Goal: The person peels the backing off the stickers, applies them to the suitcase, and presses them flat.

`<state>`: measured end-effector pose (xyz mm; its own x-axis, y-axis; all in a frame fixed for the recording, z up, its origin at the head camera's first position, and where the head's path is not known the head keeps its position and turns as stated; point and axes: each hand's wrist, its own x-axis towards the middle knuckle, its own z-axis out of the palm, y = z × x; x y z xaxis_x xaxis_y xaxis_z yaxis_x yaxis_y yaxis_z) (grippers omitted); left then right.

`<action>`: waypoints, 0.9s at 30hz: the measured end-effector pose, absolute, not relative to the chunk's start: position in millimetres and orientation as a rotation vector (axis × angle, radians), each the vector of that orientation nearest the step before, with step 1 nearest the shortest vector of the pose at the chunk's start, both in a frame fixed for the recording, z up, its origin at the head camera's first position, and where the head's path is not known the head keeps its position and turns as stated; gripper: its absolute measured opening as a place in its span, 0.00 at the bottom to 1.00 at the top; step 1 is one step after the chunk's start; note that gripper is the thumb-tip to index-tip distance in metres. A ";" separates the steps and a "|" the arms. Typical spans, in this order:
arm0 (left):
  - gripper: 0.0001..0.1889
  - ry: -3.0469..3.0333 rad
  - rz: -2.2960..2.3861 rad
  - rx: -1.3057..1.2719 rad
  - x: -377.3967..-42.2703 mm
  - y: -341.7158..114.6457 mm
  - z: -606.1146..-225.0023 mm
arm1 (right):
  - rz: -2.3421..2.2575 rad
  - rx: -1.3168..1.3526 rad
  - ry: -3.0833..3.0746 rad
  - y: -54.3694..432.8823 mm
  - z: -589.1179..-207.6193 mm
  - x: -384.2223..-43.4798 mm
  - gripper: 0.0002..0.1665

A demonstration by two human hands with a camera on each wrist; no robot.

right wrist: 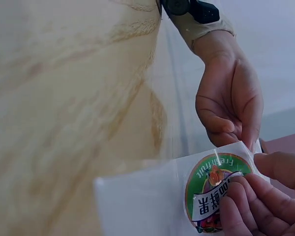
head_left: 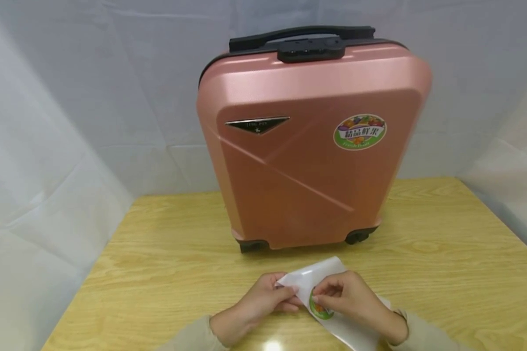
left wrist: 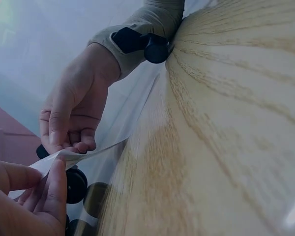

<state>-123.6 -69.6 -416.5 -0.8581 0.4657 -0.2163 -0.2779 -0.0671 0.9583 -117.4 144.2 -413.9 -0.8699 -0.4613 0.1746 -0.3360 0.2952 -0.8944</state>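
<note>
Over the wooden table [head_left: 167,253], near the upright pink suitcase [head_left: 298,195], a white backing sheet [head_left: 305,279] is held between thumb and fingers by the left hand [head_left: 272,295]; its "Fresh fruit" sticker [head_left: 324,313] is pinched at the edge by the right hand [head_left: 351,297], fingers curled.

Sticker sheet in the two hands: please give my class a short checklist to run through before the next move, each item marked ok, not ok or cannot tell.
1. Left hand holds the sheet: ok.
2. Right hand is at the sheet's sticker: ok.
3. Sticker's edge lifted: cannot tell; the fingers cover part of it.
4. Sticker completely off the sheet: not ok.
5. Suitcase stands upright on the table: ok.
</note>
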 end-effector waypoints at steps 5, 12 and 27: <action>0.15 1.683 1.997 0.197 -123.9 -66.7 -416.9 | -1.631 -0.708 2.457 142.7 -413.6 -117.5 0.08; 0.14 1.660 1.990 0.185 -122.4 -63.6 -417.1 | -1.623 -0.665 2.468 143.9 -414.3 -117.6 0.09; 0.15 1.634 1.978 0.164 -121.8 -67.0 -416.0 | -1.637 -0.652 2.432 143.1 -414.1 -116.5 0.07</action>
